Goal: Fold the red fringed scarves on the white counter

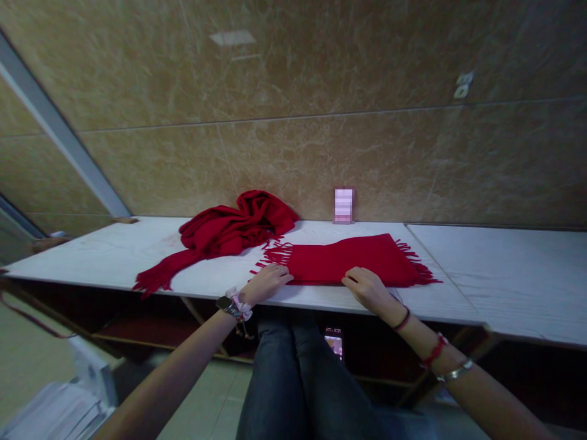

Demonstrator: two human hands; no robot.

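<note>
A red fringed scarf lies folded into a flat band on the white tabletop, its tassels pointing left and right. At its front left corner, my left hand is closed with the fingertips on the cloth's edge. My right hand pinches the front edge further right, fingers curled together. Behind and to the left, a second red fringed cloth sits in a loose, crumpled heap, one tasselled end trailing to the table's front edge.
A phone-like card with a blurred face leans upright against the tiled wall. Under the white tabletop are open shelves. A lit phone shows beside my legs. Papers lie at lower left.
</note>
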